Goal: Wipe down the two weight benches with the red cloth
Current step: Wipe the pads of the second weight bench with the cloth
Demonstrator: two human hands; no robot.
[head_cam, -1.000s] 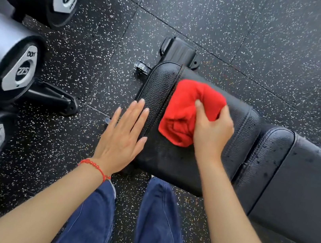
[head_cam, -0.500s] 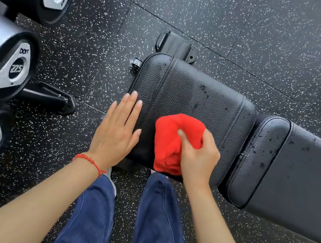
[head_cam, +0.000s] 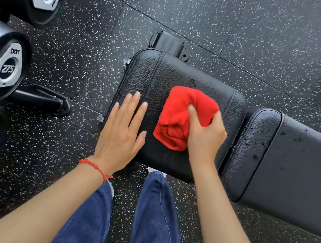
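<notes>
Cloth (head_cam: pixel 178 120), bunched and red, is gripped by the right hand (head_cam: pixel 205 136) and pressed on the bench (head_cam: pixel 183 77) seat at frame centre. Beside it, the left hand (head_cam: pixel 121 134) is laid flat, fingers straight, on the seat's left edge.

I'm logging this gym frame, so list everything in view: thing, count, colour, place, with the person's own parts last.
seat pad: one, black, centre, under both hands
back pad: one, black with dark specks, right of the seat pad
cloth: one, red, bunched on the seat pad
bracket: one, black, at the seat pad's far end
dumbbells: at least three, black with silver caps, left edge
rack foot: one, black, on the floor at left
floor: black, white-flecked tiles
bracelet: one, red, left wrist
jeans: blue, bottom centre
left hand: flat on the seat pad
right hand: grips the cloth
</notes>
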